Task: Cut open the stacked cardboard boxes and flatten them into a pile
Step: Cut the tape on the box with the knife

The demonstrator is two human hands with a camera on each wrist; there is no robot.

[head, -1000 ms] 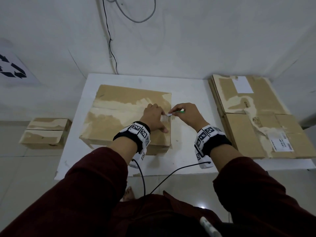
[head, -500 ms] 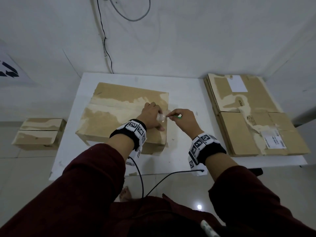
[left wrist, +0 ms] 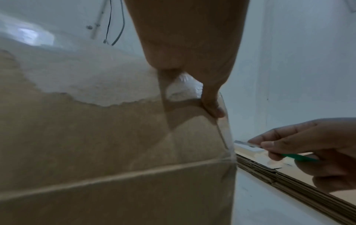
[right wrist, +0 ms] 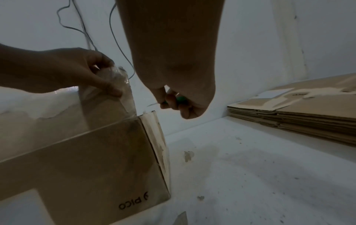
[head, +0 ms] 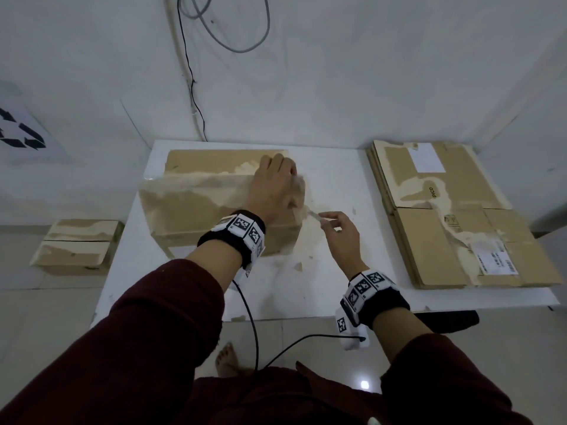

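A closed brown cardboard box (head: 208, 207) with torn pale patches stands on the white table (head: 331, 271). My left hand (head: 276, 185) is over its right end and pinches a strip of clear tape (right wrist: 123, 91) peeled up from the box top (left wrist: 96, 129). My right hand (head: 337, 228) hovers just right of the box's near right corner and grips a small green-handled cutter (left wrist: 269, 150), blade pointing at the tape. A pile of flattened boxes (head: 454, 216) lies on the table's right side.
Another closed box (head: 76, 246) sits on the floor left of the table. Wires (head: 196, 87) hang down the white wall behind. Small cardboard scraps (head: 299, 266) dot the table. My bare foot (head: 227, 360) and the wrist cables are below the table's near edge.
My left hand has risen toward the box's far right, pulling the clear tape up off the top. My right hand with the cutter has drawn back toward me, off the box corner.
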